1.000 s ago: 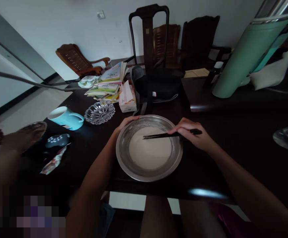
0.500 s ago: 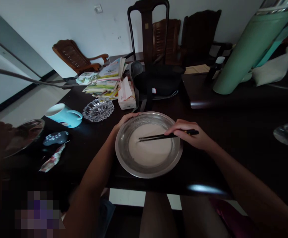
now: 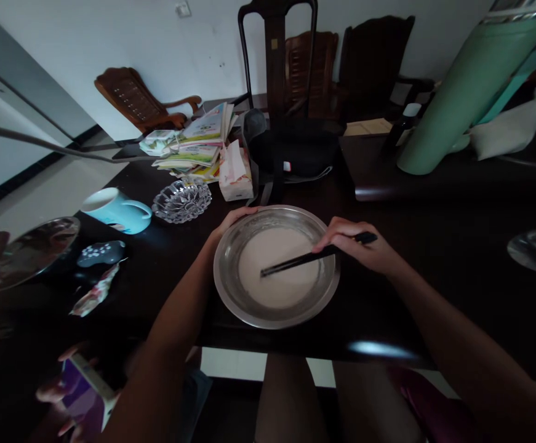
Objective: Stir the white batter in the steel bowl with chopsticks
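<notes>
A wide metal bowl (image 3: 224,295) sits near the table's front edge with a pale, creamy batter (image 3: 272,295) in it. My left hand (image 3: 236,216) grips the bowl's far left rim; most of its fingers are hidden behind the wall. My right hand (image 3: 353,241), closed over the bowl's right side, holds a pair of black chopsticks (image 3: 295,261). Their tips dip into the batter near its middle, and the two sticks lie close together.
Left stand a light blue mug (image 3: 117,209), a glass dish (image 3: 182,200), a second metal bowl (image 3: 37,252) and a crumpled wrapper (image 3: 96,292). A tissue pack (image 3: 235,172), books (image 3: 198,144) and a black bag (image 3: 295,151) lie behind. Another person's hand holds a phone (image 3: 83,394) at lower left.
The chopsticks have swung so their tips sit slightly lower in the batter, closer together and more slanted. My left hand stays on the rim. The other person's upper hand has shifted left.
</notes>
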The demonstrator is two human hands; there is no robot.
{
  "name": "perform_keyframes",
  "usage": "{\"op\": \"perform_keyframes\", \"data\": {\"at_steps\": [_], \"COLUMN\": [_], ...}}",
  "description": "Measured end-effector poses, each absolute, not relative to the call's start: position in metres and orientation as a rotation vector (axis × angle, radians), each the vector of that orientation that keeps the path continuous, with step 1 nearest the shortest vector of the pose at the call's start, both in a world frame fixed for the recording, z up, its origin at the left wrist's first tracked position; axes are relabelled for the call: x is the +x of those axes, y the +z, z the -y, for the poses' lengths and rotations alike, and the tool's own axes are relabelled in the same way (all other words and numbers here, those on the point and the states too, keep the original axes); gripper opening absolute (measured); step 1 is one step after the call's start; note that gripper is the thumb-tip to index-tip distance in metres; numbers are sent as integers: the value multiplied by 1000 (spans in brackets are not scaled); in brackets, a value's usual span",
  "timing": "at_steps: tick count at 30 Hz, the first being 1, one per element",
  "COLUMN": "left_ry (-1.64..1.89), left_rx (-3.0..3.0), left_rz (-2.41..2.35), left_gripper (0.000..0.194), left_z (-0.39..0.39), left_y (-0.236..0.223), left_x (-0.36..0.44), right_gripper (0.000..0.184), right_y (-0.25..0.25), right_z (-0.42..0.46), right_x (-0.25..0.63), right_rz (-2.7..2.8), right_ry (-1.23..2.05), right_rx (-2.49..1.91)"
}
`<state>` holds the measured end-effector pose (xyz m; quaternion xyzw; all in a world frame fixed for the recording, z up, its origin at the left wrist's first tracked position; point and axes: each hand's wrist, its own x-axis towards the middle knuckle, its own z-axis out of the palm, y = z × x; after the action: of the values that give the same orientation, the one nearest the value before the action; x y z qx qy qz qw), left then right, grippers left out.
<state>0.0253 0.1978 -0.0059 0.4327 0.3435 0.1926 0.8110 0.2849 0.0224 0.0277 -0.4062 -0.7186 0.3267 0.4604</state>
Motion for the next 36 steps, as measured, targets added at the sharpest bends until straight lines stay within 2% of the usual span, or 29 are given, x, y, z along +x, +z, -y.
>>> {"op": "perform_keyframes", "data": {"at_steps": [5,10,15,19,24,27,30,33,36], "left_ry": [407,394,403,394,387,396,412,404,405], "left_rx": [965,950,898,866,882,885,899,906,907], "left_rz": [-689,-721,-808,-803,-818,-802,-763,-753,-805], "left_gripper": [34,29,28,33,33,34,32,31,33], "left_z": [-195,-195,-197,-198,-202,-202,-199,-197,-196], "left_y": [-3,-3,-5,-7,-12,-12,-9,-6,-4], "left_x": [27,25,23,23,21,21,23,24,25], "right_gripper": [26,38,38,28,37,40,42,37,29], "right_y": [27,24,25,26,25,25,26,27,28], "right_z": [-26,-28,-24,-22,-24,-25,-23,-21,-20], "right_x": [293,309,291,283,297,299,292,285,285], "right_rz": [1626,1278,1547,1739,1398,1307,1448,1658,1741], "right_ry": [568,632,792,625,497,562,702,775,672], "right_rx": [-1112,-957,-972,-1040,-983,-822,-819,-935,-1045]}}
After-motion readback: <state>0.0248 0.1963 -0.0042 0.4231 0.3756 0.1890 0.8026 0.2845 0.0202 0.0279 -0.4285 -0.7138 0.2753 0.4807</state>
